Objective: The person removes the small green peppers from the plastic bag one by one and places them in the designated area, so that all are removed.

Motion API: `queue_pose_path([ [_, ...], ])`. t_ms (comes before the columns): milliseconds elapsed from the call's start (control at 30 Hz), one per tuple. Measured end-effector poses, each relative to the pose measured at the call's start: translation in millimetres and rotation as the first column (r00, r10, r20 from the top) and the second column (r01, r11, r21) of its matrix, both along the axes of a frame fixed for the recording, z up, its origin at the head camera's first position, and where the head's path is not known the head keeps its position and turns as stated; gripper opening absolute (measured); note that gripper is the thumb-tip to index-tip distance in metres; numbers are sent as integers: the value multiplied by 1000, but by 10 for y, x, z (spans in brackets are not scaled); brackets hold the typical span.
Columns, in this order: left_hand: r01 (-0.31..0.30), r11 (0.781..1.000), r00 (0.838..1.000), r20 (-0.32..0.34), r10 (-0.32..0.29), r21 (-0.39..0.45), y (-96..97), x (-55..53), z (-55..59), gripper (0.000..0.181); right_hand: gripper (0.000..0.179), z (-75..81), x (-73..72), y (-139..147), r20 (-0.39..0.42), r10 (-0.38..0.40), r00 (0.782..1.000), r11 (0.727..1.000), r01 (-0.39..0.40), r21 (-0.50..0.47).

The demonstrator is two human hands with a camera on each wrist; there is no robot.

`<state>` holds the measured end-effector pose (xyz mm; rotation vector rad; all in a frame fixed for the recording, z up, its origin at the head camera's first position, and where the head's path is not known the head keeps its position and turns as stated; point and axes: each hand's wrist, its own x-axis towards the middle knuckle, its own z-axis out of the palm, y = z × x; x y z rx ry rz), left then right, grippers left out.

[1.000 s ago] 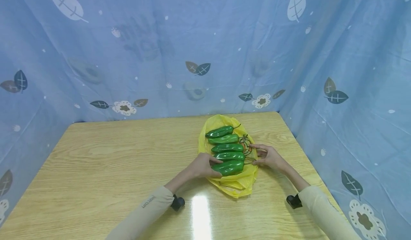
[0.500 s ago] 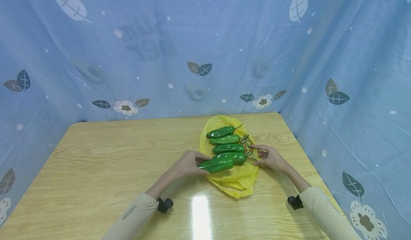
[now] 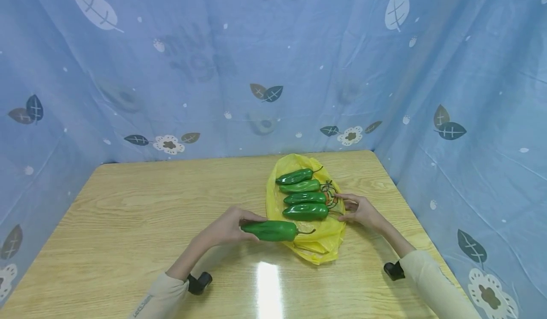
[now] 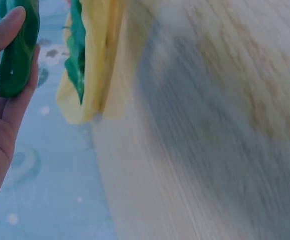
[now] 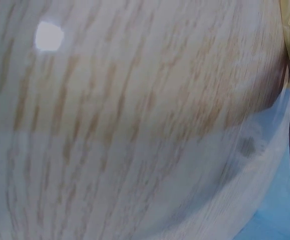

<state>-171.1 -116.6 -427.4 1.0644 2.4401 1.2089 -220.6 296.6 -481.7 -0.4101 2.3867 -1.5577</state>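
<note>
While one glossy, elongated green pepper [image 3: 275, 231] is gripped by the left hand [image 3: 231, 226], lifted over the near-left edge of a crumpled yellow plastic bag [image 3: 318, 243], four similar peppers [image 3: 305, 198] are left on it. The bag's right edge is touched by the right hand [image 3: 362, 212]; any pinch cannot be confirmed.

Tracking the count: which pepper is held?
The front pepper, gripped by the left hand; the other four peppers lie on the yellow bag.

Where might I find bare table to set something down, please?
Bare: the wooden tabletop left of the left hand, and between the sleeves. Crowded: the yellow plastic bag, under four green peppers, the right hand at its edge.
</note>
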Motion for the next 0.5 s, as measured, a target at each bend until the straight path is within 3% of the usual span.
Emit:
queue_pose_path([
  [233,-33,999,999,-24,33,-5,-95,-53,29,45,69,0,6,12,-39,16,999,1000,-16,1],
  [500,-69,997,995,-78,66,-33,-193,-190,19,45,69,-4,2,-4,-20,6,1000,1000,-6,-9],
])
